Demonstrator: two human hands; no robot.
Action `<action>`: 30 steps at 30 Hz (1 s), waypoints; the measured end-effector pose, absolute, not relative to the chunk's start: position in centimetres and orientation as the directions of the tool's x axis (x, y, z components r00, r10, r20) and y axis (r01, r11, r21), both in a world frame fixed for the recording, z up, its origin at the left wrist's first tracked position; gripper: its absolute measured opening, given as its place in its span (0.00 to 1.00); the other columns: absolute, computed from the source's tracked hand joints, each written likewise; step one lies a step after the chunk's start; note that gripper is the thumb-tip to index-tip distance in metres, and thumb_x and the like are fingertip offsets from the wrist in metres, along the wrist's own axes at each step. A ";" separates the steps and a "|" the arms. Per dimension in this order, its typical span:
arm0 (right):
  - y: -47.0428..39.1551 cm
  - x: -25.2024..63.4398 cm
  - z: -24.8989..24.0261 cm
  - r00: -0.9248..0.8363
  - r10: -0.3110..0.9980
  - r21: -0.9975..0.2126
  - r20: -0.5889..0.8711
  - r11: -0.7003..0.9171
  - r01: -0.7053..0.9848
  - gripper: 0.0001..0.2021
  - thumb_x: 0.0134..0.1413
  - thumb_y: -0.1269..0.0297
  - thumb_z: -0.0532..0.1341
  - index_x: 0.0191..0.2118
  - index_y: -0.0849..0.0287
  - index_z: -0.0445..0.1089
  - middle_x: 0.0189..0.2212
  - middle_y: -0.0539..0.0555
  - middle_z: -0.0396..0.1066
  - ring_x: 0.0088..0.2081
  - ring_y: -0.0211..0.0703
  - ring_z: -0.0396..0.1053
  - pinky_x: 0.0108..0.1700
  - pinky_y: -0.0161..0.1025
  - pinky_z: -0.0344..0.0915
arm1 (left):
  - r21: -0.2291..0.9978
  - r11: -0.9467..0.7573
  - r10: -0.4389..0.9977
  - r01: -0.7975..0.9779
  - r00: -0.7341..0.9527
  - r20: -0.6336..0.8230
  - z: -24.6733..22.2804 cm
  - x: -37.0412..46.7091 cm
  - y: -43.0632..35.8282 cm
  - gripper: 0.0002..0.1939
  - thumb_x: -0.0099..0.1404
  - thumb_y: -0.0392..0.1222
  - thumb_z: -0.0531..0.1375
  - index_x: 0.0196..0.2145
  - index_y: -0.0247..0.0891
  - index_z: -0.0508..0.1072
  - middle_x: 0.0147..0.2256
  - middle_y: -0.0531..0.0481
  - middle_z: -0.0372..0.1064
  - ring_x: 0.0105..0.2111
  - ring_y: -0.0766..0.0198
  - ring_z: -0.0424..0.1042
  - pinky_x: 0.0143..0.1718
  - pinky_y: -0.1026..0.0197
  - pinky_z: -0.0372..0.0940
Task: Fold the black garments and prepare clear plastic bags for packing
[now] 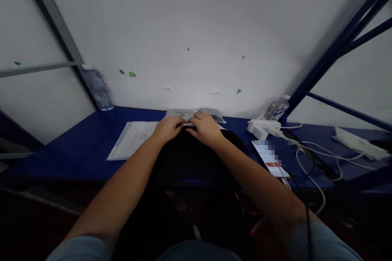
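Note:
My left hand point(169, 128) and my right hand point(205, 127) meet at the top edge of a bulky black thing point(196, 155), whose kind I cannot make out in the dark. The fingers of both hands are curled and closed, tips almost touching. What they pinch is hidden. Just behind them, against the wall, lies a crinkled clear plastic bag point(214, 114) with grey print. Left of my left hand, a flat whitish plastic sleeve point(131, 140) with a faint round mark rests on the blue desk point(82, 138).
A clear water bottle point(98, 89) leans at the back left. On the right are another bottle point(278, 107), a white power strip point(263, 125) with plugs, a phone point(269, 158) with a lit screen, and loose white cables point(327, 154). Blue metal bars point(330, 63) frame the right side.

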State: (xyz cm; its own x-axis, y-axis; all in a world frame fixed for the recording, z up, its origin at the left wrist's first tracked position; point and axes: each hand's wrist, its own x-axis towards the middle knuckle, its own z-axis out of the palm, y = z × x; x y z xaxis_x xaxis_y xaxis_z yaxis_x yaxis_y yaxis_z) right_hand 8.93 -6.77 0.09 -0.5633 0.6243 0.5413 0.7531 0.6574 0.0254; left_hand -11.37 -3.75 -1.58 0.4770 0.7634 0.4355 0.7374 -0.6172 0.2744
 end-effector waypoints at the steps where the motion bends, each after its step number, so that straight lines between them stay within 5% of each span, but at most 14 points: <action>1: -6.6 8.7 0.0 -0.571 0.624 0.030 0.533 0.661 0.750 0.10 0.63 0.59 0.62 0.47 0.56 0.71 0.44 0.58 0.70 0.48 0.53 0.64 0.50 0.50 0.62 | 0.275 -0.615 0.765 0.739 0.477 0.432 -1.6 -11.4 -3.8 0.14 0.66 0.35 0.58 0.47 0.40 0.78 0.45 0.47 0.79 0.46 0.57 0.76 0.49 0.56 0.68; 15: -6.5 8.6 -0.5 -0.546 0.612 -0.036 0.572 0.683 0.729 0.08 0.67 0.61 0.58 0.43 0.58 0.71 0.41 0.58 0.71 0.44 0.49 0.66 0.50 0.47 0.62 | 0.302 -0.705 0.693 0.642 0.529 0.491 -1.7 -11.6 -3.7 0.10 0.68 0.38 0.58 0.42 0.42 0.79 0.42 0.48 0.79 0.44 0.58 0.76 0.47 0.56 0.67; 30: -6.1 9.9 -0.7 -0.603 0.584 0.091 0.544 0.673 0.734 0.10 0.69 0.64 0.54 0.40 0.58 0.72 0.39 0.58 0.72 0.44 0.50 0.64 0.47 0.47 0.60 | 0.340 -0.696 0.706 0.632 0.514 0.488 -1.5 -11.6 -3.9 0.08 0.68 0.39 0.58 0.39 0.41 0.79 0.42 0.47 0.79 0.44 0.59 0.76 0.48 0.56 0.67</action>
